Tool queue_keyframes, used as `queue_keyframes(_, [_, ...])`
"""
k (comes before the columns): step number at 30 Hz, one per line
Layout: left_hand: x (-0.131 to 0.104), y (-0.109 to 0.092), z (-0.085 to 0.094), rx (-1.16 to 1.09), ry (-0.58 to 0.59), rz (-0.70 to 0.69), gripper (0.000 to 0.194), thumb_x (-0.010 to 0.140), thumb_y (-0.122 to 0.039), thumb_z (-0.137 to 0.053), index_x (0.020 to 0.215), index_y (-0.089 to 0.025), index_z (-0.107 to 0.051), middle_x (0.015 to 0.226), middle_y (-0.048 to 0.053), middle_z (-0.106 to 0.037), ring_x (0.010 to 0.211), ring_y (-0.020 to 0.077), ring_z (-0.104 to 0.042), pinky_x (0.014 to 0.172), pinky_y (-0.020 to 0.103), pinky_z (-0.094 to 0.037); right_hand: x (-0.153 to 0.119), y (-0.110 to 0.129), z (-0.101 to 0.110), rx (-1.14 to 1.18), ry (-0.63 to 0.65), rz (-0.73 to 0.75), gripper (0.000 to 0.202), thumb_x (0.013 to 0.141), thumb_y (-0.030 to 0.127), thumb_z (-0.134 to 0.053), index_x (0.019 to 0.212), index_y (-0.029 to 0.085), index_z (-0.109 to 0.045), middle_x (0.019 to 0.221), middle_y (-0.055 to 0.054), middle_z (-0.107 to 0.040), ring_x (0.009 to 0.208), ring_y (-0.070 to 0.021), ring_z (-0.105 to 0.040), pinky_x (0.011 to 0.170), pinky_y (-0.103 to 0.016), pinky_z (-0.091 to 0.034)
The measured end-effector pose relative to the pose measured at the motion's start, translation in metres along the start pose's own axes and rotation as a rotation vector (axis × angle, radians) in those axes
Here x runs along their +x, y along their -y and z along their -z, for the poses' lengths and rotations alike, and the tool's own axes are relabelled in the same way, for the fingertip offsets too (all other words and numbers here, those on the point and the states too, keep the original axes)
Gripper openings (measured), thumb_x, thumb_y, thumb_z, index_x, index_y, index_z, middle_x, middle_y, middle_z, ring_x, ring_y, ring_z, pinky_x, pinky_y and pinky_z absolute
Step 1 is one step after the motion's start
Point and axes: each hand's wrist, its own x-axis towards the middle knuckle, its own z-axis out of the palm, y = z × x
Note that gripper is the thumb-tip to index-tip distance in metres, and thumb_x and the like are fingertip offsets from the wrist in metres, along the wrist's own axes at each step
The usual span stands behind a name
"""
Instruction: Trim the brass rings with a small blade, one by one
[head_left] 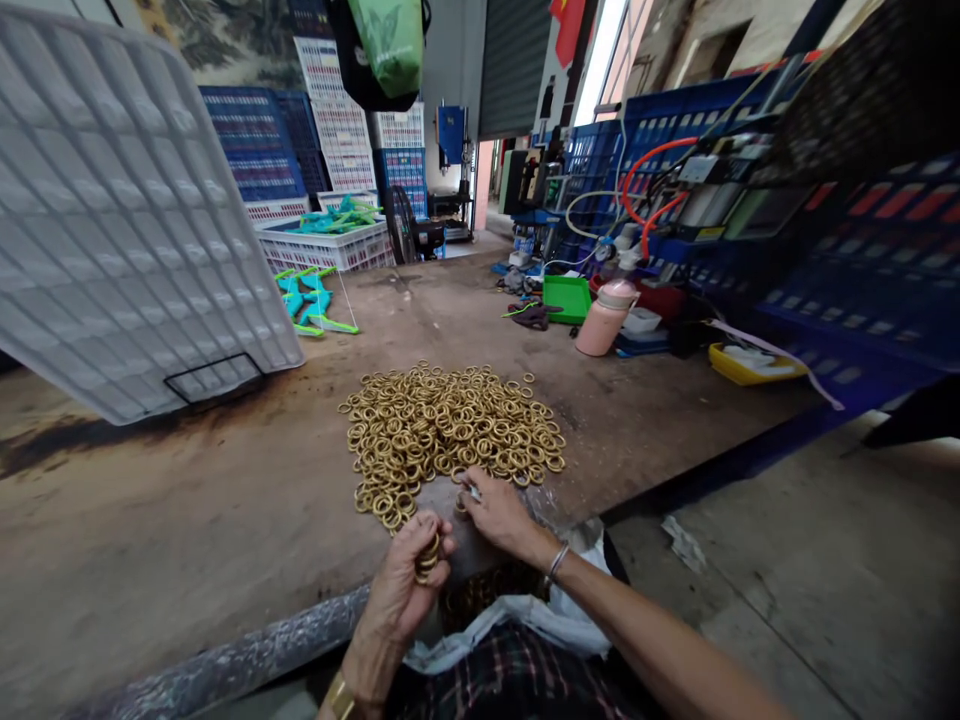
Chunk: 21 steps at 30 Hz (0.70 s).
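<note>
Workbench [187,520]: Brown, worn and stained, stretching from the near edge back toward stacked blue crates [251,140].
White ribbed crate [135,200]: Tilted up on the left of the bench, well apart from both hands.
Ring pile [450,415]: Heaped loosely mid-bench, brass-coloured, thinning to single rings at the border, with the near fringe close to both hands.
White bag [589,610]: Spread open at the lap, just below the bench edge, with dark ring-like shapes inside, too dim to be sure of.
Left hand [405,580]: Closed around several rings, thumb over fingers, just off the pile's near edge; apparently serving as the collecting hand.
Right hand [501,512]: Curled, nearly pinched, low at the pile's near fringe; judging by the pose, busy picking out rings, the likely step in hand.
Pink bottle [600,322]: Standing upright beyond the pile, to the right.
Rings in the left fingers [427,563]: Held bunched together, roughly stacked; exact count impossible to tell. Best kept firmly pressed while adding more.
Ring at the right fingertips [460,502]: Gripped or merely touched, cannot tell. Calls, probably, for a secure pinch, then a short carry leftward without scattering neighbours.
</note>
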Motion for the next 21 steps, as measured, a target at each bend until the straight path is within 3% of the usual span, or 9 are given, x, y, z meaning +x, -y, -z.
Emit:
queue_keyframes(3, [0.001, 0.004, -0.004, 0.236, -0.045, -0.139, 0.026, 0.067, -0.036, -0.069, 0.072, -0.016, -0.053, 0.062, -0.003, -0.055, 0.042, 0.0040, -0.043, 0.033, 0.013, -0.021, -0.001, 0.008, 0.006, 0.347, -0.010, -0.106, 0.006, 0.074, 0.020, -0.044, 0.075, 0.019, -0.050, 0.062, 0.005, -0.050, 0.056, -0.0092, -0.045, 0.054, -0.019, -0.033])
queue_keyframes(6, [0.002, 0.008, -0.007, 0.523, -0.149, -0.318, 0.023, 0.072, -0.037, -0.062, 0.084, -0.018, -0.058, 0.052, -0.006, -0.049, 0.038, 0.0055, -0.037, 0.035, 0.016, -0.027, -0.003, 0.014, 0.008, 0.632, 0.076, -0.243, 0.008, 0.071, 0.023, -0.046, 0.077, 0.020, -0.049, 0.051, 0.009, -0.039, 0.041, -0.0061, -0.033, 0.041, -0.017, -0.026])
queue_keyframes(9, [0.004, 0.011, -0.007, 0.710, -0.151, -0.512, 0.022, 0.069, -0.027, -0.064, 0.090, -0.019, -0.064, 0.063, -0.002, -0.057, 0.056, 0.0109, -0.051, 0.052, 0.019, -0.039, -0.005, 0.015, 0.004, 0.818, 0.187, -0.329, 0.010, 0.069, 0.028, -0.049, 0.075, 0.020, -0.047, 0.047, 0.011, -0.035, 0.034, -0.0044, -0.025, 0.034, -0.017, -0.018])
queue_keyframes(11, [0.005, 0.012, -0.007, 0.771, -0.116, -0.568, 0.020, 0.068, -0.024, -0.064, 0.088, -0.020, -0.067, 0.075, 0.002, -0.063, 0.071, 0.0151, -0.055, 0.064, 0.023, -0.042, -0.007, 0.016, 0.002, 0.887, 0.230, -0.363, 0.012, 0.068, 0.030, -0.050, 0.074, 0.021, -0.045, 0.047, 0.012, -0.033, 0.032, -0.0039, -0.023, 0.032, -0.017, -0.015])
queue_keyframes(14, [0.006, 0.010, -0.008, 0.775, -0.088, -0.553, 0.014, 0.069, -0.025, -0.063, 0.081, -0.020, -0.068, 0.076, 0.003, -0.064, 0.074, 0.0171, -0.056, 0.068, 0.024, -0.042, -0.010, 0.021, 0.003, 0.908, 0.240, -0.396, 0.015, 0.070, 0.034, -0.050, 0.073, 0.022, -0.041, 0.046, 0.013, -0.034, 0.030, -0.0033, -0.020, 0.031, -0.017, -0.015])
queue_keyframes(16, [0.006, 0.009, -0.009, 0.730, -0.099, -0.493, 0.012, 0.070, -0.030, -0.062, 0.074, -0.019, -0.065, 0.065, 0.001, -0.060, 0.062, 0.0140, -0.053, 0.058, 0.022, -0.041, -0.011, 0.025, 0.005, 0.855, 0.208, -0.365, 0.017, 0.072, 0.036, -0.049, 0.072, 0.021, -0.041, 0.048, 0.011, -0.036, 0.032, -0.0033, -0.022, 0.033, -0.017, -0.018])
queue_keyframes(21, [0.005, 0.009, -0.012, 0.632, -0.120, -0.249, 0.028, 0.074, -0.046, -0.056, 0.072, -0.019, -0.052, 0.049, -0.008, -0.044, 0.037, 0.0051, -0.033, 0.036, 0.016, -0.025, -0.010, 0.030, 0.009, 0.595, 0.087, -0.201, 0.013, 0.070, 0.028, -0.050, 0.062, 0.018, -0.047, 0.053, 0.007, -0.041, 0.047, -0.0061, -0.035, 0.043, -0.017, -0.028])
